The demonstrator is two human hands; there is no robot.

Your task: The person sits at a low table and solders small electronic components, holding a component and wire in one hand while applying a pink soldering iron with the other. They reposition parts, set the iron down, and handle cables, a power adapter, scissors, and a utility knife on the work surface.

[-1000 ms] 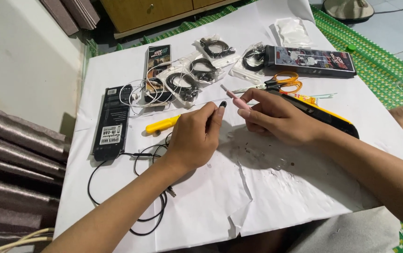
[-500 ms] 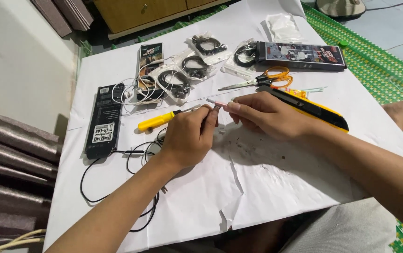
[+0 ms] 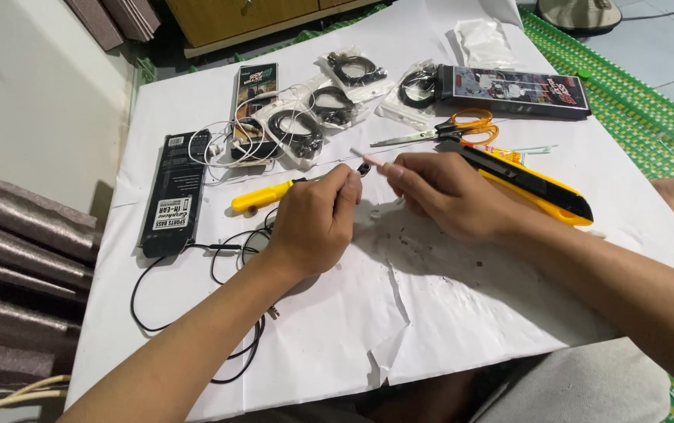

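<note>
Two bare hands over a tabletop [image 3: 313,368] covered in crinkled white paper, torn near the front edge; small dark crumbs scattered on the paper under the hands.

Left hand [image 3: 317,223] curled into a loose fist, fingers [image 3: 346,188] pressed together around a thin wire with a small black earbud piece [image 3: 364,168] at its tip; black cable [image 3: 196,266] looping away on the paper to the near left.

Right hand [image 3: 447,192] just beside the left one, fingers [image 3: 393,171] pinching a thin pale pink stick [image 3: 370,159]; stick tip right next to the black earbud piece; touching or not, cannot tell.

Yellow plastic tool handle [image 3: 262,196] lying flat, just left of the left hand; long yellow and black box cutter [image 3: 537,188] lying to the right, partly under the right wrist.

Farther away: shiny metal scissors with orange round handles [image 3: 451,129]; clear plastic bags with coiled black cables [image 3: 313,117]; white earphone wires [image 3: 211,149] in a tangle; flat black cardboard box [image 3: 176,192] at the left; long dark printed box [image 3: 517,90] at the far right.

Green woven mat [image 3: 635,102] on the floor to the right.
</note>
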